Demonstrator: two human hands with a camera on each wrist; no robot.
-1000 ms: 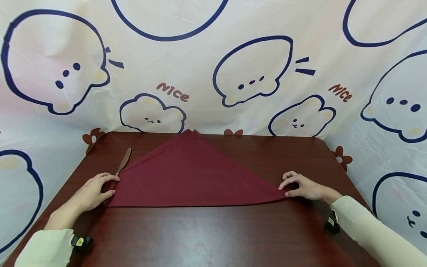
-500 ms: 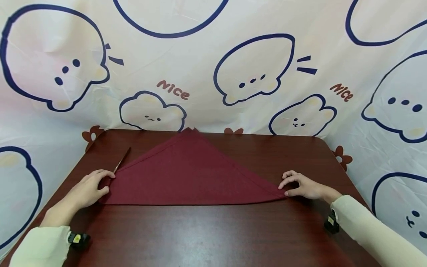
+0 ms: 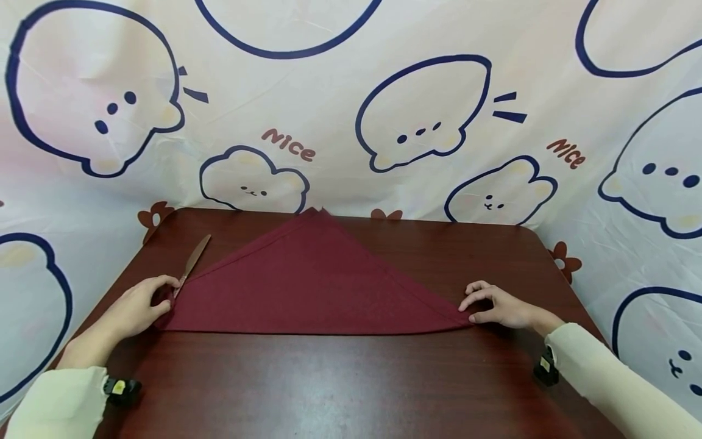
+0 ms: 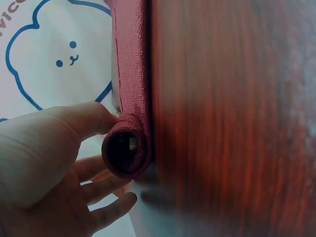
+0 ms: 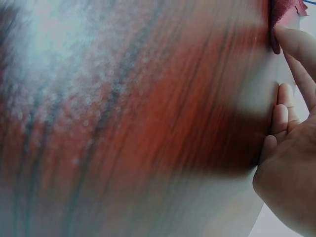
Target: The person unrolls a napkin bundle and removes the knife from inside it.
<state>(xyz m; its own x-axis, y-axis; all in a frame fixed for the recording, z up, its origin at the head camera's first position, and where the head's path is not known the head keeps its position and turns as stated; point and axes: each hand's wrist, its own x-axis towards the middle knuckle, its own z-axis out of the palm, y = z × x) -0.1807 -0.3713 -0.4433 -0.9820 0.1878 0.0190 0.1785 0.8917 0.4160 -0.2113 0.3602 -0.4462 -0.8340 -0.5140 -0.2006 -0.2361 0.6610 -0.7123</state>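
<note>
A dark red cloth napkin (image 3: 307, 286) lies folded into a triangle, its long straight side towards me. My left hand (image 3: 128, 308) grips the left corner, which is rolled into a tube (image 4: 127, 172) in the left wrist view. A table knife (image 3: 196, 259) sticks out of the tube's far side, blade visible and handle largely hidden by cloth and fingers. Something small and shiny shows inside the tube's near opening. At the right corner, my right hand (image 3: 499, 306) pinches the cloth between thumb and index finger, the other fingers loosely bent.
The napkin lies on a brown wooden table (image 3: 340, 384), its top point near the back edge. A cartoon-printed curtain (image 3: 329, 110) hangs behind and along both sides.
My left hand has moved left with the rolled corner and the knife, and more flat cloth shows on that side. The knife blade has turned over. My right hand stays in place.
</note>
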